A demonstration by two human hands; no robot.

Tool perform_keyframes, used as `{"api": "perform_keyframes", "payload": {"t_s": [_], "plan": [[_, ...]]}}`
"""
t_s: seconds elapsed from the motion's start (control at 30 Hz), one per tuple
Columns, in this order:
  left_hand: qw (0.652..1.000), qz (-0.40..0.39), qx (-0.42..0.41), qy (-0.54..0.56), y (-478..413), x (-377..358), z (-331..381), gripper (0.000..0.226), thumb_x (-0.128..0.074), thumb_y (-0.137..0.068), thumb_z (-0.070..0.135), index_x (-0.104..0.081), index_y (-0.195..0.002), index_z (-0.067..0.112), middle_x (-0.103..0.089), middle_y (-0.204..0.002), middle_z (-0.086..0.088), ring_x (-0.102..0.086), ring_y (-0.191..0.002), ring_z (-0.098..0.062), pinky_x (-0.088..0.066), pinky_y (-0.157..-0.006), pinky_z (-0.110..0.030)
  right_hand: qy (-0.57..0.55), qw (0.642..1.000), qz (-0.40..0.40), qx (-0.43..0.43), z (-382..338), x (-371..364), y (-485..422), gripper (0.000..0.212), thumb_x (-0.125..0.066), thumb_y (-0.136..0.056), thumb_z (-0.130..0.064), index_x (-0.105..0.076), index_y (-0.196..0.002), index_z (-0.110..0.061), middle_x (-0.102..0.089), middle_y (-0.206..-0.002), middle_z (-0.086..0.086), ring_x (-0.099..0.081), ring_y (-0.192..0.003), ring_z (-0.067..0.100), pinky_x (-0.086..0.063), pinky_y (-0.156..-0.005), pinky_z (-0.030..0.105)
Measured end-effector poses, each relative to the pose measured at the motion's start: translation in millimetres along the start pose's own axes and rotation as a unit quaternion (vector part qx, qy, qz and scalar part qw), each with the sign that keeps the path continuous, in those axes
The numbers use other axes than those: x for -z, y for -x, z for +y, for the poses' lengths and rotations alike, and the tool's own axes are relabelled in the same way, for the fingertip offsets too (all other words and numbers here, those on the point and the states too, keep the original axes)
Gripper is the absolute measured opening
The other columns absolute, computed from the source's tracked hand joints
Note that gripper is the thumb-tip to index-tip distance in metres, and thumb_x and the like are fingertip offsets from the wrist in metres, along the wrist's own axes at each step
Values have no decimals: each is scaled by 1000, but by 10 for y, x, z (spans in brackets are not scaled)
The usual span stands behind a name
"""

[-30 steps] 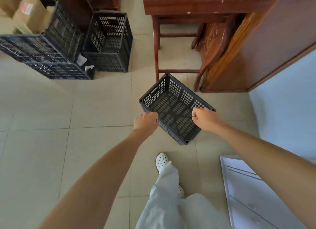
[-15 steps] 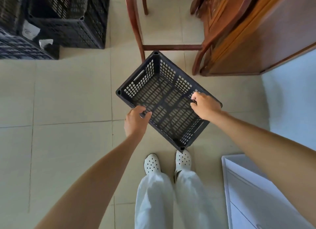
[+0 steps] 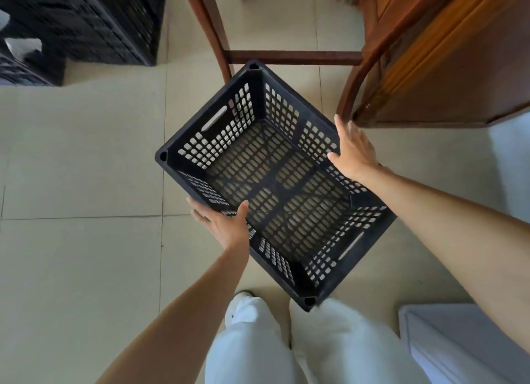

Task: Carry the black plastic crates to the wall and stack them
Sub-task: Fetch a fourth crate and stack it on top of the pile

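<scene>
Stacked crates (image 3: 86, 25), upper left: blurred, cut by the top and left edges. Chair (image 3: 212, 34) and cabinet (image 3: 459, 68): cropped at top. Trousers (image 3: 258, 346): blurred, partly covered by the crate (image 3: 275, 183). Shoe (image 3: 243, 294): mostly hidden.

A single wide-angle head view looks almost straight down from close above the black crate (image 3: 282, 183) at centre, white trousers (image 3: 258, 355) along the bottom edge

Bare floor (image 3: 80, 160) leftward; chair legs (image 3: 213, 39), cabinet (image 3: 459, 77) ahead; crates (image 3: 86, 25), perhaps stacked, far-left.
</scene>
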State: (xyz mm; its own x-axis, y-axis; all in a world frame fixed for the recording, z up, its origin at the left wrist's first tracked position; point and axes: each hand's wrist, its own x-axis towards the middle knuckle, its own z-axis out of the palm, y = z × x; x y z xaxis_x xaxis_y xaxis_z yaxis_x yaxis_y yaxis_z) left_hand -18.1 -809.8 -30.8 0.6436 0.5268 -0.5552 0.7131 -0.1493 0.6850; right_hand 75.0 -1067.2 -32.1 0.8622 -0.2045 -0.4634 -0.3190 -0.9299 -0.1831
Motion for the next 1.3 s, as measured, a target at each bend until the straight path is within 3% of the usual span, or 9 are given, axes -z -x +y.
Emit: {"api": "perform_keyframes", "payload": {"t_s": [0.17, 0.33, 0.43, 0.6, 0.73, 0.83, 1.0, 1.13, 1.3], "plan": [[988, 44, 91, 118, -99, -145, -36, 104, -87, -69, 25, -23, -151, 18, -39, -151, -5, -38, -140, -24, -29, -118, -46, -87, 995, -11, -53, -19, -53, -157, 73, -62, -93, -27, -23, -153, -14, -35, -150, 19, -40, -135, 39, -37, -108, 47], [973, 34, 174, 145, -120, 109, 78, 92, -92, -49, 42, -46, -126, 19, -62, -122, -1, -62, -112, -24, -47, -103, -47, -143, 981, -15, -128, -273, 156, -16, 68, -67, -89, -33, -36, -144, -9, -35, -147, 16, -38, -135, 37, -39, -106, 47], [966, 62, 198, 151, -15, 340, 245, 79, -91, -60, 34, -47, -122, 16, -62, -117, -4, -63, -106, -25, -50, -100, -47, -118, 985, -15, -123, -442, 363, 175, 72, -68, -87, -38, -35, -143, -6, -35, -145, 17, -38, -133, 38, -39, -105, 47], [957, 71, 221, 173, 274, 916, 560, 100, -93, -40, 43, -45, -125, 18, -62, -118, -5, -63, -107, -27, -51, -98, -49, -101, 989, -28, -106, -821, 850, 621, 75, -67, -88, -39, -33, -145, -4, -34, -147, 18, -38, -133, 37, -38, -105, 45], [959, 90, 215, 159, 550, 1520, 792, 88, -92, -56, 35, -45, -128, 13, -60, -122, -7, -60, -111, -26, -47, -103, -47, -82, 992, -51, -83, -1225, 1290, 1090, 76, -67, -88, -37, -30, -146, -3, -33, -147, 18, -37, -134, 35, -39, -104, 44], [958, 106, 218, 150, 739, 2027, 977, 102, -91, -47, 45, -43, -131, 13, -54, -128, -8, -55, -116, -28, -43, -106, -49, -64, 994, -69, -64, -1582, 1574, 1431, 71, -66, -89, -35, -33, -142, -3, -35, -145, 18, -41, -131, 35, -42, -100, 43], [955, 152, 225, 119, 1015, 3007, 1175, 102, -90, -60, 41, -35, -139, 5, -40, -139, -13, -46, -126, -32, -38, -109, -51, -7, 992, -124, -11, -2355, 2010, 1978, 67, -61, -92, -37, -35, -142, -2, -40, -142, 18, -50, -123, 36, -44, -93, 40], [950, 189, 232, 86, 1279, 3910, 1260, 84, -83, -75, 27, -35, -139, 2, -34, -143, -16, -43, -127, -32, -37, -111, -46, 10, 989, -135, 65, -3077, 2235, 2519, 41, -61, -88, -31, -51, -120, -8, -52, -130, 16, -60, -106, 36, -49, -81, 39], [942, 214, 248, 71, 1605, 5108, 1218, 100, -81, -76, 10, -16, -152, -2, -16, -158, -21, -21, -146, -35, -24, -119, -47, 129, 959, -165, 191, -4095, 2490, 3257, 36, -53, -94, -25, -55, -123, -4, -58, -125, 14, -57, -100, 31, -44, -80, 36]]}}
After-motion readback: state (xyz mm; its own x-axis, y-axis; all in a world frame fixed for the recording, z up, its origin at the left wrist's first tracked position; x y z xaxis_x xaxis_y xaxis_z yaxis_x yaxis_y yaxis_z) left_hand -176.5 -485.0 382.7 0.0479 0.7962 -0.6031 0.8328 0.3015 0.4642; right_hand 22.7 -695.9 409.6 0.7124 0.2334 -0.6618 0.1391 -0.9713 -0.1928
